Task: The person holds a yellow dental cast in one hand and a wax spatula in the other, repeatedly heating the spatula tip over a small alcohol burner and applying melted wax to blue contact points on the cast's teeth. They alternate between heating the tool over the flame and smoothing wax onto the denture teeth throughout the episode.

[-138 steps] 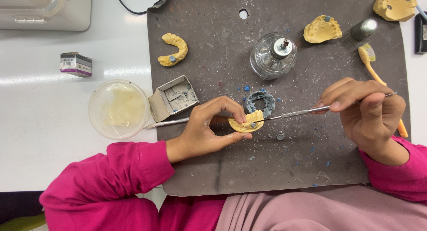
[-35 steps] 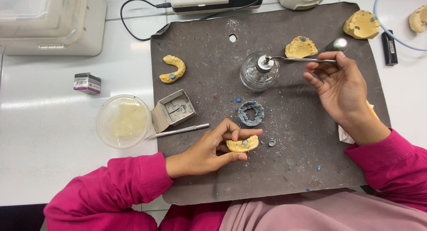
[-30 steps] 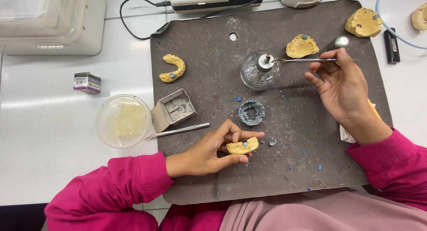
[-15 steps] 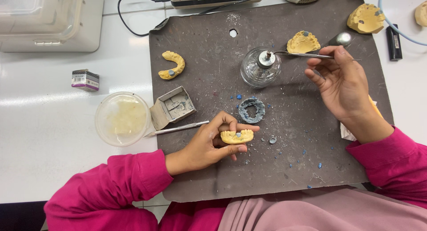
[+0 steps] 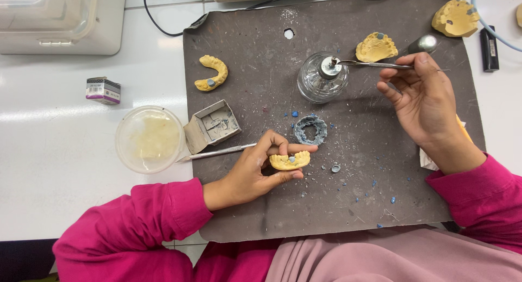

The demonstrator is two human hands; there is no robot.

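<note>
Blue wax dot already sits on the yellow plaster arch model (image 5: 290, 161) gripped by left hand (image 5: 255, 170); right hand (image 5: 421, 100) pinches slim metal spatula (image 5: 375, 65), tip at glass spirit lamp (image 5: 322, 77), twelve o'clock; further waxing seemingly remains.

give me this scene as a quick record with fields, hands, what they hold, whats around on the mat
left hand: left hand grips a yellow dental cast on the dark mat
right hand: right hand holds a thin metal instrument, its tip at the wick of the glass spirit lamp
between hands: blue-grey wax ring, blue crumbs around it
left of mat: open small box, spatula, round clear dish
other casts: arch-shaped cast, cast behind the lamp, cast at top right corner
</note>
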